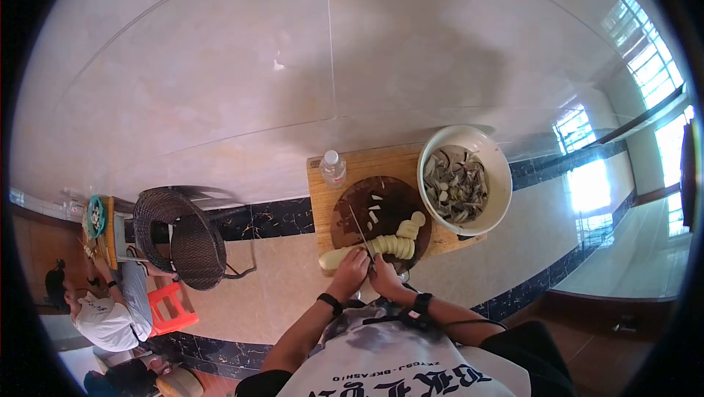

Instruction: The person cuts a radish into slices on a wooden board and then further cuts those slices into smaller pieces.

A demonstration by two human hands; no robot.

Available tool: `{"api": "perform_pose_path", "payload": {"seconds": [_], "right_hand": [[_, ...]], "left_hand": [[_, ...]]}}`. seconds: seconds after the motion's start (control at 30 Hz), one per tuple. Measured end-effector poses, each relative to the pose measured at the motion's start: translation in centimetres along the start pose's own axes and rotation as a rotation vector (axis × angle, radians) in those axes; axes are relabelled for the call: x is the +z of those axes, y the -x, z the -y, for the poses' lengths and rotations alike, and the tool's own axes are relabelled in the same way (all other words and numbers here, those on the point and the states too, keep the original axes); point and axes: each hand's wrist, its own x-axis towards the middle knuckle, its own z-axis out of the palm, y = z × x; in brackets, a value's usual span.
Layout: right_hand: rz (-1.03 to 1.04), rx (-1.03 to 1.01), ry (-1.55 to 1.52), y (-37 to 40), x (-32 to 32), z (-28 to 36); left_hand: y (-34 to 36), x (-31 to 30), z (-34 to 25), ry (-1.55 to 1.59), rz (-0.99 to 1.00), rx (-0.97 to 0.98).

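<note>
My right hand (386,278) is closed around the handle end of a knife (361,228), whose thin blade points away from me across a round dark cutting board (352,210). To the left of the blade, my left hand (351,271) is closed over a long pale vegetable (334,258), its fingers close to the knife. Thick round slices (394,246) lie in a leaning row right of the blade, with a few more behind them. Small white strips (373,216) are scattered farther back on the board. The knife handle is hidden in my grip.
Under the board is a wooden table (320,210) with a clear bottle (333,169) at its back left. A white bowl (501,169) of cut pieces stands right. A wicker chair (198,250), a red stool (170,309) and a seated person (110,316) are to the left.
</note>
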Motion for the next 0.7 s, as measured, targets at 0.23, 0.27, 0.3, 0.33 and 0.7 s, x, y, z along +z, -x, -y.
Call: {"api": "perform_pose_path", "payload": {"seconds": [0.23,0.27,0.3,0.33,0.7], "right_hand": [[-0.018,-0.055,-0.009,-0.3,1.1,-2.1],[-0.022,-0.06,-0.015,-0.4,1.1,-2.2],[-0.026,-0.065,-0.022,-0.4,0.9,-1.9],[-0.024,-0.071,-0.014,-0.3,0.6,-1.8],[-0.035,-0.111,0.013,0.9,-1.4,-2.1]], "left_hand": [[0.0,-0.3,-0.1,0.053,-0.034,-0.026],[-0.2,-0.5,-0.3,0.048,-0.035,-0.031],[-0.3,-0.8,-0.4,0.043,-0.036,-0.036],[-0.3,-1.1,-0.5,0.038,-0.037,-0.043],[-0.1,-1.3,-0.5,-0.083,-0.026,0.002]]}}
